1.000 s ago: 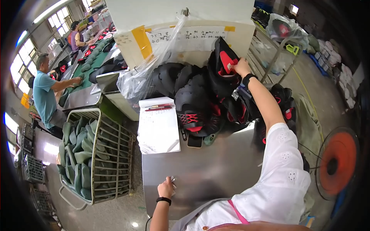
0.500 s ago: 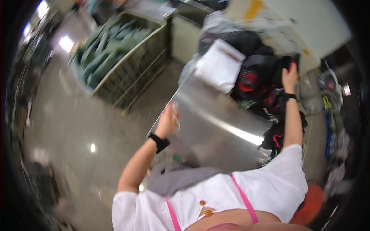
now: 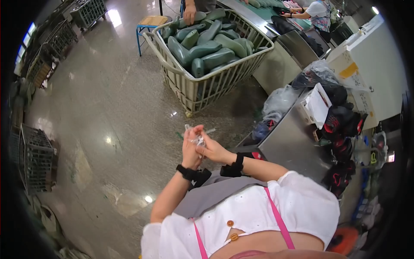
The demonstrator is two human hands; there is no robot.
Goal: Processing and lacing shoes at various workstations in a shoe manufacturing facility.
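My two hands meet in front of me, and between them is a small wad of crumpled clear plastic (image 3: 199,141). The fingers of my left hand (image 3: 189,150) are closed on it; those of my right hand (image 3: 213,150) are bent and touch it from the other side, though I cannot tell whether they grip it too. A black wristband (image 3: 188,172) sits below my left fingers. Straight beyond my fingertips, apart from them, stands a slatted cart (image 3: 172,69) heaped with green shoe lasts (image 3: 211,41), and another person's hand (image 3: 189,15) rests on the heap at its far side. To the right of my fingers is the metal table (image 3: 289,146), with a white paper pad (image 3: 319,105) and black-and-red shoes (image 3: 343,149) farther right on it. A clear plastic bag (image 3: 278,103) hangs by the table's far corner, ahead of my fingers and to their right.
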